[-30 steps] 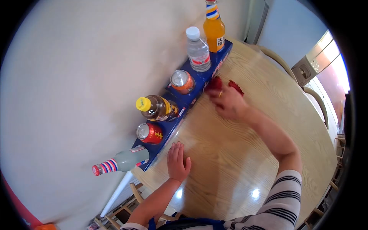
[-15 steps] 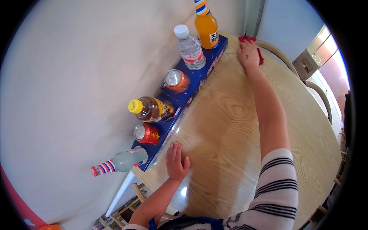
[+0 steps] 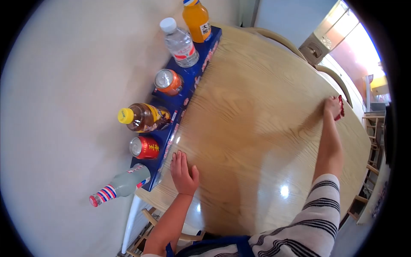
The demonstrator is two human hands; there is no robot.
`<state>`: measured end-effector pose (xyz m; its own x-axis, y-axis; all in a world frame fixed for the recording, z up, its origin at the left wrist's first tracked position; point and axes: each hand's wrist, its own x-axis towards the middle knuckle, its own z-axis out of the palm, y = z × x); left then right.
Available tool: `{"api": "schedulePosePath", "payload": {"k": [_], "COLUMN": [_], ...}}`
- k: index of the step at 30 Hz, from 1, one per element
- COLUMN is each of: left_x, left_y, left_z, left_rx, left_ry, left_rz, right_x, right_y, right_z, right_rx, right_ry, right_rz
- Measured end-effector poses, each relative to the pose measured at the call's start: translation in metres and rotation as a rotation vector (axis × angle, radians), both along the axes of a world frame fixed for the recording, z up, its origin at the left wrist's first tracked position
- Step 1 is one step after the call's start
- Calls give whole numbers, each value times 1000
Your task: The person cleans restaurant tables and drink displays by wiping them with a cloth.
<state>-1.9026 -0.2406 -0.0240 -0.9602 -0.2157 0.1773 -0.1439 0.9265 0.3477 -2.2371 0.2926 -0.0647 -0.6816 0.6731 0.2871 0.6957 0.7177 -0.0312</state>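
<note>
Near the far right edge of the wooden table (image 3: 239, 124), my right hand (image 3: 332, 106) is on a dark red cloth (image 3: 341, 109). Only part of the cloth shows beyond my fingers, and it lies against the tabletop. My left hand (image 3: 184, 175) rests flat on the table's left side, fingers stretched out and holding nothing. Its fingertips are close to the blue boxes, near the red can (image 3: 145, 147).
Along the wall, blue boxes (image 3: 171, 100) carry an orange drink bottle (image 3: 198, 23), a water bottle (image 3: 182, 47), an orange can (image 3: 170, 82), a yellow-capped brown bottle (image 3: 147, 118) and a pale glass bottle (image 3: 126, 180). Chair backs (image 3: 278, 38) border the far edge.
My right hand has swept the red cloth from the far end of the table toward the right edge. My left hand stays on the tabletop. The whole view has turned rightward.
</note>
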Motion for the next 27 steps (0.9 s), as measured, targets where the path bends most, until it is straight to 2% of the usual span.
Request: {"api": "schedulePosePath", "payload": {"k": [2,4,5,6,7,8,9,10,11,12,14,15,16,18,19,21,22,23,24,25,26,27], "left_x": [-2,-2,-2,0,-1,-3,-2,-1,-1,-2,-2,-2,-2,0,4,1,-2,-1,0,-2,-2,-3], "left_y": [1,1,1,2,3,4,6,7,6,6,6,7,9,9,6,8,8,9,9,9,9,11], "left_z": [1,0,-1,-1,0,0,1,1,-1,-2,-1,-1,-1,-2,-6,-1,0,0,0,-1,0,1], "left_rx": [0,-26,-35,-44,-55,-42,-28,-37,-38,-35,-44,-51,-44,-37,-63,-71,-64,-77,-72,-64,-72,-67], "left_ry": [2,18,28,36,33,52,69,59,62,71,61,46,52,46,22,6,5,-5,-1,12,4,6], "left_rz": [-11,-18,-21,-22,-29,-23,-17,-23,-19,-17,-24,-15,-25,0,-4,-1,-16,-14,-13,-11,-6,-5], "right_x": [-11,-30,-47,-41,-31,-49,-35,-30,1,18,85,123,154,186,171,114,85,44,24,0,-44,-70], "right_y": [-33,-119,-159,-229,-278,-308,-337,-365,-385,-417,-436,-442,-441,-425,-419,-410,-397,-409,-371,-357,-351,-333], "right_z": [-2,4,3,38,67,21,29,3,28,-3,15,8,24,22,16,6,14,-21,20,33,4,7], "right_rx": [167,-260,-363,-515,-539,-560,-614,-412,-588,-521,-872,-468,-824,-694,-699,-812,-806,-901,-650,-511,-524,-444], "right_ry": [-302,358,271,313,139,324,179,553,259,312,-65,-17,-174,237,244,142,179,491,376,156,197,207], "right_rz": [168,321,447,439,566,732,925,1073,1034,1022,1248,1562,1558,2099,2099,2502,2451,2470,2203,1935,1767,1597]}}
